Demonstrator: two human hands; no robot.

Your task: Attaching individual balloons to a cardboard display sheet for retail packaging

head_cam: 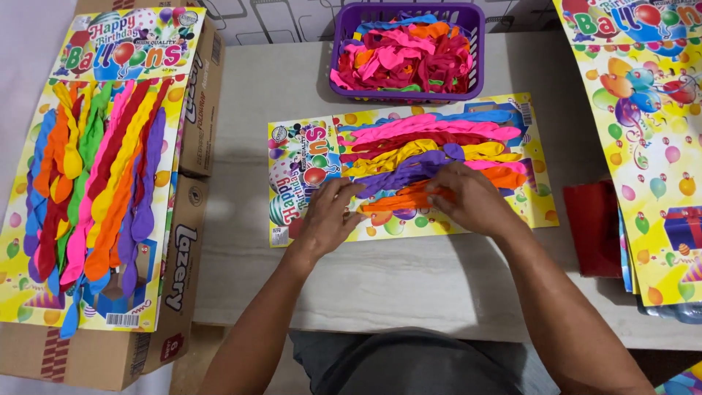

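pressing orange balloon (398,201) | long axis left-right on card (537,212) | both hands (398,205) apart, flat, gripping nothing

The person has two bare arms with no sleeves on them. Nothing is worn on the wrists: no watch and no band. The left hand (327,216) has no glove and no ring that can be seen. The right hand (468,198) is bare too, with short nails. Low in the picture, between the arms, there is dark grey cloth with soft folds. It is the person's clothing.
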